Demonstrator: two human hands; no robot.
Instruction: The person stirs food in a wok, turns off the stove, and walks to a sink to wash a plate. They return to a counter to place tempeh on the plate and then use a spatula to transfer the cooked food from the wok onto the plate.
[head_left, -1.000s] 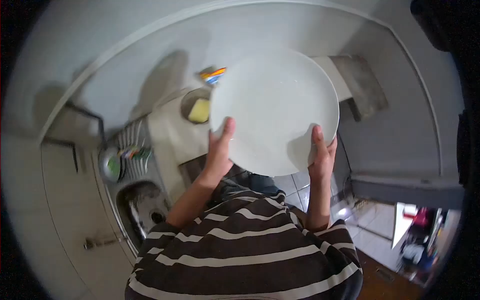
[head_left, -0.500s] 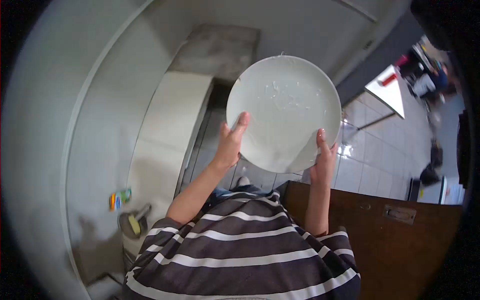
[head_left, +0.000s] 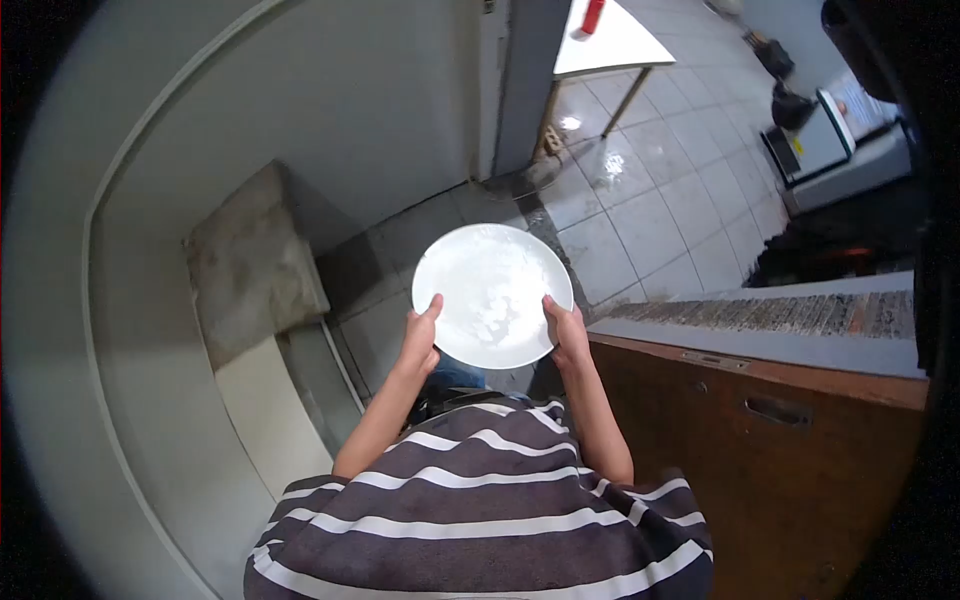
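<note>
Holding a white plate (head_left: 493, 297) in front of a striped shirt (head_left: 480, 490), over a tiled floor (head_left: 640, 225), in a grip clamped on opposite sides of the rim by left hand (head_left: 419, 338) and right hand (head_left: 571, 336); laying both thumbs (head_left: 433, 306) onto the glistening upper face.

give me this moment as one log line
left hand: grips plate rim | right hand: grips opposite rim | plate: white, held above tiled floor | beyond: white table | right: brown door
</note>
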